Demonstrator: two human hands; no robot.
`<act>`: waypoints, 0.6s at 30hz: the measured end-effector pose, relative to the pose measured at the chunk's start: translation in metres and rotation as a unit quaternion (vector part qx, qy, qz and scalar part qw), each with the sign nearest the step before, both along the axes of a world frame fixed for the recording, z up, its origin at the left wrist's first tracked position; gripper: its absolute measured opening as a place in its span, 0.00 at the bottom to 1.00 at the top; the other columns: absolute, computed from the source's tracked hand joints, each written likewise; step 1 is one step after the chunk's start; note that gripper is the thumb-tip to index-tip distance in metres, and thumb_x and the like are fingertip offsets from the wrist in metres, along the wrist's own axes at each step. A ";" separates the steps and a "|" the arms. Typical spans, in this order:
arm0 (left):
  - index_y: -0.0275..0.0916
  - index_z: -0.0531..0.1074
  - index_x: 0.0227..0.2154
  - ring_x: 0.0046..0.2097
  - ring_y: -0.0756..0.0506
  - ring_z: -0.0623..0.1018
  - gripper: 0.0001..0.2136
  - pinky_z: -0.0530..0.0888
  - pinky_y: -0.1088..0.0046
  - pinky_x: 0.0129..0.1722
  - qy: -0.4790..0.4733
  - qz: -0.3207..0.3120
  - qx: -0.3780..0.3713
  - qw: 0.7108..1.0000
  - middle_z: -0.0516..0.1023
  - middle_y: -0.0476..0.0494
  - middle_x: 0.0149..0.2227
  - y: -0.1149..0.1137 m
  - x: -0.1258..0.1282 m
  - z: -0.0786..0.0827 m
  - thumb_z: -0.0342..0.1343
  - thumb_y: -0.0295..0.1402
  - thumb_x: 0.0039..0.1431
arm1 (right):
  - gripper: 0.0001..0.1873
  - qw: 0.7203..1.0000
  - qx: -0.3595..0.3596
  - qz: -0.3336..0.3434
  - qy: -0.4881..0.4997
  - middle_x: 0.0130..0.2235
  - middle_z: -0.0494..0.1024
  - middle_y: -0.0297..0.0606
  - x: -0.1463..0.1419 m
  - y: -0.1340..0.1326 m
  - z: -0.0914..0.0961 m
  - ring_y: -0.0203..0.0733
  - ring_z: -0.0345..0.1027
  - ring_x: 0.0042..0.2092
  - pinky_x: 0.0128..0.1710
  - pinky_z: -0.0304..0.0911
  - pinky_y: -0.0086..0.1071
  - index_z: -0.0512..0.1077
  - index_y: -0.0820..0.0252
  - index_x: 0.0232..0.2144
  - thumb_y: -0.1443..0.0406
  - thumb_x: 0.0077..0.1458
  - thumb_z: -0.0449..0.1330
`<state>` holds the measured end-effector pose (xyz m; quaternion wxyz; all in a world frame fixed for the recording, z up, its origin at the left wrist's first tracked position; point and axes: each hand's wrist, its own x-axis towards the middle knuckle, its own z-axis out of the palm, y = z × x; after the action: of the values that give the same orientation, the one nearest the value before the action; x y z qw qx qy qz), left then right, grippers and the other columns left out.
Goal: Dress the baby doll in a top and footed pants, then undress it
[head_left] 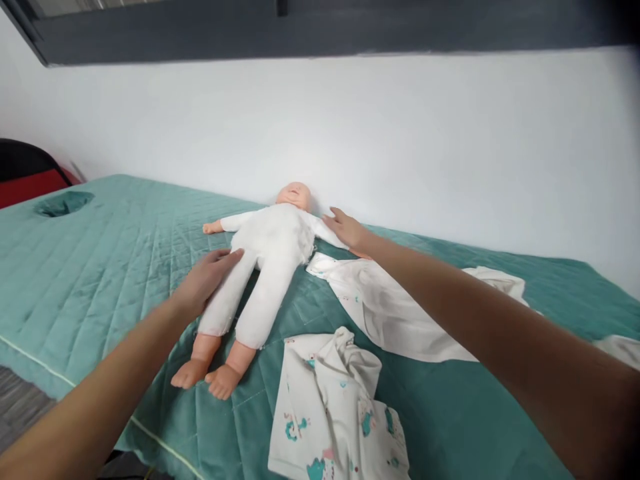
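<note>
A baby doll (267, 257) in a white suit lies on its back on a green quilted bed cover (100, 267), head toward the wall, bare feet toward me. My left hand (207, 280) rests flat with fingers stretched out on the doll's nearer leg at the hip. Across the doll, my right hand (347, 230) lies open on the far arm near the shoulder. Neither hand holds anything.
A white garment (400, 313) lies spread to the right of the doll. A patterned white cloth (333, 413) with teal figures sits crumpled near the bed's front edge. A white wall (400, 147) runs behind. A round face hole (63, 203) is at the bed's left end.
</note>
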<state>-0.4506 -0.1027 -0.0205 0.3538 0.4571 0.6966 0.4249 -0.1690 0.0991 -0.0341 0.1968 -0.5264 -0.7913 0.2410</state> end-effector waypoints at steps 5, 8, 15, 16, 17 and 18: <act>0.43 0.74 0.46 0.49 0.43 0.79 0.12 0.76 0.62 0.52 0.275 -0.120 0.232 0.925 0.79 0.45 0.48 -0.069 0.056 0.010 0.51 0.39 0.65 | 0.31 0.990 -0.038 -0.093 -0.099 0.39 0.81 0.48 0.110 -0.039 -0.003 0.50 0.73 0.41 0.44 0.64 0.40 0.74 0.61 0.35 0.43 0.64 0.45; 0.42 0.72 0.53 0.59 0.38 0.73 0.19 0.72 0.58 0.59 0.344 -0.317 0.170 0.867 0.75 0.42 0.57 -0.092 0.093 -0.001 0.57 0.40 0.61 | 0.22 0.978 -0.041 -0.067 -0.196 0.36 0.80 0.46 0.163 -0.066 0.008 0.52 0.72 0.40 0.43 0.64 0.41 0.74 0.58 0.30 0.45 0.57 0.58; 0.39 0.76 0.35 0.60 0.37 0.71 0.05 0.70 0.56 0.59 0.371 -0.403 0.157 0.822 0.75 0.39 0.56 -0.083 0.141 0.003 0.59 0.33 0.57 | 0.12 0.964 0.035 0.015 -0.261 0.41 0.80 0.46 0.190 -0.150 0.059 0.51 0.71 0.43 0.45 0.62 0.40 0.76 0.57 0.40 0.58 0.59 0.59; 0.39 0.75 0.36 0.63 0.37 0.68 0.04 0.68 0.55 0.61 0.370 -0.399 0.191 0.817 0.72 0.39 0.59 -0.084 0.152 0.010 0.58 0.32 0.58 | 0.12 0.965 0.063 0.032 -0.253 0.42 0.80 0.46 0.187 -0.167 0.066 0.50 0.71 0.43 0.44 0.62 0.39 0.76 0.56 0.42 0.58 0.62 0.57; 0.39 0.74 0.36 0.66 0.36 0.64 0.04 0.66 0.54 0.62 0.373 -0.391 0.226 0.810 0.68 0.38 0.63 -0.086 0.164 0.018 0.58 0.32 0.58 | 0.14 0.966 0.088 0.053 -0.236 0.44 0.81 0.44 0.183 -0.185 0.074 0.50 0.71 0.44 0.44 0.62 0.37 0.76 0.56 0.44 0.59 0.63 0.54; 0.39 0.74 0.36 0.68 0.35 0.60 0.04 0.64 0.52 0.63 0.380 -0.381 0.258 0.803 0.63 0.38 0.66 -0.088 0.177 0.025 0.58 0.31 0.58 | 0.15 0.968 0.100 0.079 -0.214 0.45 0.81 0.42 0.180 -0.203 0.080 0.49 0.71 0.44 0.43 0.61 0.36 0.75 0.55 0.46 0.59 0.65 0.52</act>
<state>-0.2732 -0.1912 0.0048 0.0632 0.8848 0.4097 0.2130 0.0108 -0.1039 0.0462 0.0551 -0.4788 -0.8744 0.0569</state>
